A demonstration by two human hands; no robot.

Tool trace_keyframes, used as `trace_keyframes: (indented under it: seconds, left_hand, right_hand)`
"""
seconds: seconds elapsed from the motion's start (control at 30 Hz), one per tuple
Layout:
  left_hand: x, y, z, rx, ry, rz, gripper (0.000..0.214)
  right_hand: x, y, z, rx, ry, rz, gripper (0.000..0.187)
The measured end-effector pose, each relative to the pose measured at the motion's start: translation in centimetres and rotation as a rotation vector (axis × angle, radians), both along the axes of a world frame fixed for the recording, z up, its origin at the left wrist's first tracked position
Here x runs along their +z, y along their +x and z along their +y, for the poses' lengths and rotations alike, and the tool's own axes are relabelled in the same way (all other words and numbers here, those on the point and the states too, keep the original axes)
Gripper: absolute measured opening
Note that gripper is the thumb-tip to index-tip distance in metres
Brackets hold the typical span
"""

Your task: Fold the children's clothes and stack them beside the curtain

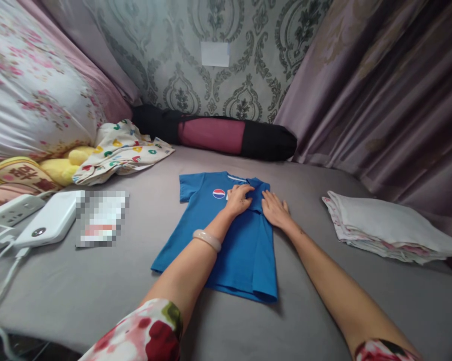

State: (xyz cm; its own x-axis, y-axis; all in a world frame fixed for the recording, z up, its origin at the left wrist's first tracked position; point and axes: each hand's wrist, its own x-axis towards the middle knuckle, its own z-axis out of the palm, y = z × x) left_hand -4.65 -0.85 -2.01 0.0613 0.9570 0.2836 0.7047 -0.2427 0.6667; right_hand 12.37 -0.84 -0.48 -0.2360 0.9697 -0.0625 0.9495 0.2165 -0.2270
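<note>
Hands: two, both yours, both at the one blue T-shirt [233,245], which lies on the grey sheet [304,185] directly in front of you. Your left hand [239,198] rests on its upper chest, fingers slightly bent over the folded-in part; cannot tell whether they pinch any fabric. Your right hand [274,208] lies flattened, fingers extended, at the shirt's right edge just below the shoulder. One bangle [207,239], on your left wrist.

Shirt edges: left sleeve spread outward, right side folded inward with one crease running down to the hem. One round logo [219,193] shows, left of your left fingers.

Left of the shirt, going outward: one blurred-out item [101,218], one white power bank [53,220] with a cable plugged in, one power strip [13,210]. Upper left of the shirt: one letter-patterned cloth [123,150].

Right of the shirt, well apart: one stack of folded cloths [387,220]; layers too tight to count. Beyond the collar: one long black-and-maroon roll [213,134].

Room: a broad strip of sheet separates shirt and stack; a narrower one separates the left sleeve and the blurred-out item. Sheet also extends below the hem, toward you.
</note>
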Motion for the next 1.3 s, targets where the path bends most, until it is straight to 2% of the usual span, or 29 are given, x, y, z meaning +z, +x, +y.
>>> trace_keyframes:
  seconds: [0.2, 0.47, 0.83, 1.03, 1.13, 1.3]
  left_hand:
    - [-0.3, 0.1, 0.2, -0.01, 0.031, 0.028, 0.046]
    - [-0.6, 0.3, 0.1, -0.098, 0.107, 0.132, 0.053]
    - [-0.2, 0.7, -0.2, -0.171, 0.17, 0.195, 0.037]
    - [0.2, 0.7, -0.6, -0.153, 0.152, 0.245, 0.035]
    - [0.1, 0.7, -0.5, -0.16, 0.17, 0.254, 0.039]
    - [-0.1, 0.9, -0.5, -0.189, 0.193, 0.265, 0.038]
  right_hand:
    - [-0.4, -0.6, 3.2, -0.051, 0.074, -0.042, 0.058]
    - [-1.6, -0.3, 4.1, -0.089, 0.172, -0.007, 0.055]
    - [-2.2, 2.3, 6.7, -0.057, 0.12, 0.293, 0.048]
    - [-2.5, 2.5, 6.8, -0.039, 0.144, 0.347, 0.045]
    - [-2.2, 2.2, 6.3, -0.013, 0.174, 0.312, 0.044]
    - [-1.9, 1.6, 5.8, -0.051, 0.198, 0.205, 0.044]
